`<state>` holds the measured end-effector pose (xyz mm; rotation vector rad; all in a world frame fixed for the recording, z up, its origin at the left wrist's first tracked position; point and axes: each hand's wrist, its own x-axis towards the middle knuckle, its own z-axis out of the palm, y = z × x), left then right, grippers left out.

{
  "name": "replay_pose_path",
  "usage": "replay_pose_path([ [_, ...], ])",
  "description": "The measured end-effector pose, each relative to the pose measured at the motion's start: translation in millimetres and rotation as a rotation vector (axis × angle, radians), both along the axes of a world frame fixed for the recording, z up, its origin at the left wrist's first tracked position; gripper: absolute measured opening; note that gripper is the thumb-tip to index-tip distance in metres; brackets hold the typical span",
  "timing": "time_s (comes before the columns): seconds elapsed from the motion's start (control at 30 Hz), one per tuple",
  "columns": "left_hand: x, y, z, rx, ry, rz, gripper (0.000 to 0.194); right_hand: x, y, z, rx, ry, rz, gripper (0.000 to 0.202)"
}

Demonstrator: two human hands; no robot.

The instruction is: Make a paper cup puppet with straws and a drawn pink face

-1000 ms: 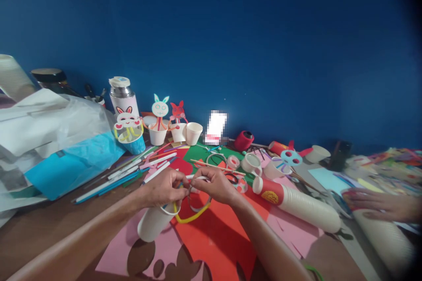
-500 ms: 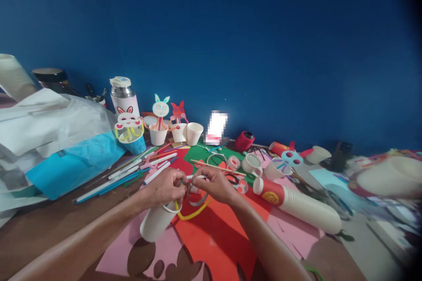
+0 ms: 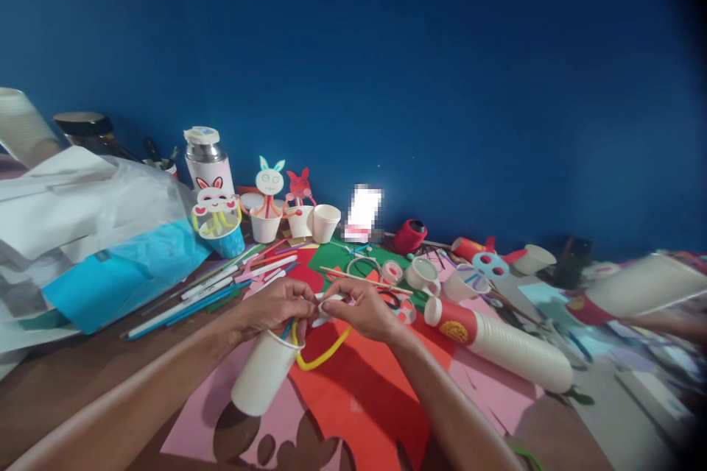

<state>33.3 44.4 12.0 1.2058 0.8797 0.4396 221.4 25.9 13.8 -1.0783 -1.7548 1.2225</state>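
Observation:
My left hand (image 3: 287,305) is closed in a pinch, its fingertips close to those of my right hand (image 3: 353,307). Between them is a small white piece (image 3: 327,306), partly covered by the fingers; I cannot make out its kind. Just under my left hand a white paper cup (image 3: 265,375) leans to the right. A yellow pipe cleaner (image 3: 323,362) curves out of its mouth towards my right hand, and a blue stem (image 3: 286,329) shows at its rim. My right hand is closed too, thumb against fingers.
Red paper (image 3: 364,397) and cut pink paper (image 3: 193,419) lie below my hands. Markers (image 3: 210,291) are on the left, a cup stack (image 3: 513,353) on the right. Rabbit-faced cups (image 3: 265,224) stand behind. At far right another person's arm (image 3: 668,325) reaches beside a cup stack (image 3: 646,287).
The grey ring under my right hand no longer shows, and the white piece looks shorter. The paper cup has shifted slightly left and down. At far right the other person's cup stack has turned.

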Motion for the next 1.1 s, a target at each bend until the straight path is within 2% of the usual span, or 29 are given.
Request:
replay_pose_path([
  [0.37,2.7,-2.6,-1.1,-0.051,-0.041,0.022,0.013,-2.4,-0.2,-6.7,-0.103,0.076,0.068,0.010],
  [0.57,1.4,-2.2,-2.3,-0.039,-0.046,0.048,0.012,-1.1,1.7,-4.6,-0.050,0.009,0.031,0.009],
  [0.83,3.4,-3.2,5.8,-0.052,-0.017,0.074,0.013,-0.3,2.1,-2.4,-0.016,-0.024,-0.007,0.008],
  [1.1,2.9,-2.7,-0.2,-0.025,0.003,0.055,0.014,-2.8,1.2,-5.0,-0.061,-0.002,0.017,0.009],
])
